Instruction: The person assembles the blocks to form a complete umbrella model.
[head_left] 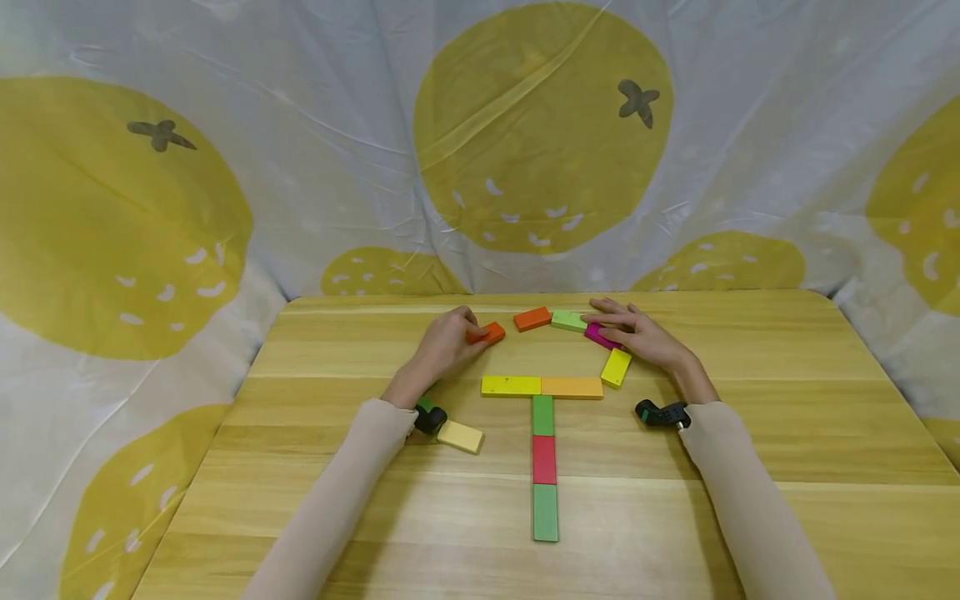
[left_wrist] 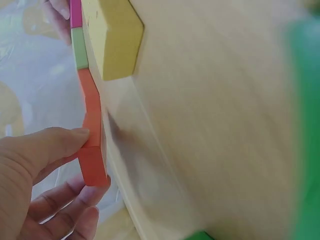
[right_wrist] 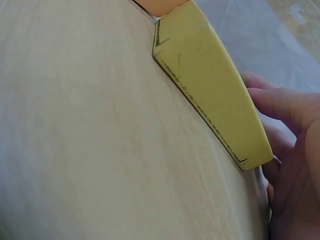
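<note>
My left hand (head_left: 450, 342) pinches an orange-red block (head_left: 491, 334) between thumb and fingers, at the left end of a curved row. In the left wrist view the thumb lies on that block (left_wrist: 94, 165), with fingers at its far side. Beside it in the row are another orange-red block (head_left: 532, 318), a light green block (head_left: 568, 320), a magenta block (head_left: 600, 335) and a yellow block (head_left: 616, 368). My right hand (head_left: 645, 335) rests on the magenta block, fairly straight fingers reaching the light green one. In the right wrist view its fingers are behind the yellow block (right_wrist: 210, 85).
Below the curve, a yellow block (head_left: 512, 386) and a light orange block (head_left: 572, 388) form a bar. Green, red (head_left: 544, 460) and green blocks run down from it. A cream block (head_left: 461, 437) and a partly hidden green block lie by my left wrist. A patterned cloth hangs behind the table.
</note>
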